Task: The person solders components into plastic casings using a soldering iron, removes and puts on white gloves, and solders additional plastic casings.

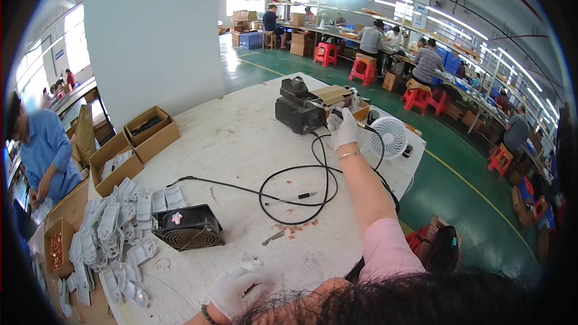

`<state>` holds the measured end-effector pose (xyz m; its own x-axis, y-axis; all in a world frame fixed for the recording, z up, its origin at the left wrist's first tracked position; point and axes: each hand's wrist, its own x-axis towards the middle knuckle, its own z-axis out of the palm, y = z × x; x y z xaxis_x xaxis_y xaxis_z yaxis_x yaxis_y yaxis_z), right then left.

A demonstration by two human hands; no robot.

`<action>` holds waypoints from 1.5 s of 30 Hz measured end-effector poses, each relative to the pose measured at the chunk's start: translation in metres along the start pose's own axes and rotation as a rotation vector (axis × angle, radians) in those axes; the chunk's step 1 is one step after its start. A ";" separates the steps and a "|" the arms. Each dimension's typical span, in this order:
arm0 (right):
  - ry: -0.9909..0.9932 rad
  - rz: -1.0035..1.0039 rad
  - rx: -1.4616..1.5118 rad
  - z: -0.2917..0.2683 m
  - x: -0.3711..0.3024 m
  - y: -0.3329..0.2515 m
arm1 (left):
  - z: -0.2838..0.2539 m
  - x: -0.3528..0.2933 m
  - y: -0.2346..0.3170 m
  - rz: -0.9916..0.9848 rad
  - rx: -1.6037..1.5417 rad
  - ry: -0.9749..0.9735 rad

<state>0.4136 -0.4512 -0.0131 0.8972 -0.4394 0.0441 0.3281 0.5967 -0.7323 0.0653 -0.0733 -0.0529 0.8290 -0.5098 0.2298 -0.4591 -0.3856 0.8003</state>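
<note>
My right hand (344,129), in a white glove, reaches to the far side of the white table (241,114). Its fingers are closed around a slim handle (367,127) with a black cable, seemingly a soldering iron; most of it is hidden in the grip. Beside that hand stands a black soldering station (298,111), with a white round fan (389,138) to the right. My left hand (238,292), also gloved, rests on the near table edge, fingers loosely curled and partly hidden by hair. Nearest to it is a black square fan (189,229) with a small star-shaped ornament.
A looped black cable (261,191) and a small black-tipped tool (307,195) lie mid-table. White plastic parts (111,222) pile up at left, near cardboard boxes (114,165) and a box of copper-coloured pieces (57,248). A co-worker (45,150) stands left; red stools (364,69) line another bench.
</note>
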 end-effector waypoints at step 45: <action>-0.300 -0.509 -0.619 0.018 -0.028 -0.018 | -0.037 0.010 0.042 -0.229 -0.004 -0.319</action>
<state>0.3880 -0.4373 0.0114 0.7533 -0.3056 0.5824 0.5703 -0.1376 -0.8098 0.0661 -0.0659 0.0035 0.7684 -0.6249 -0.1381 -0.2723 -0.5146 0.8131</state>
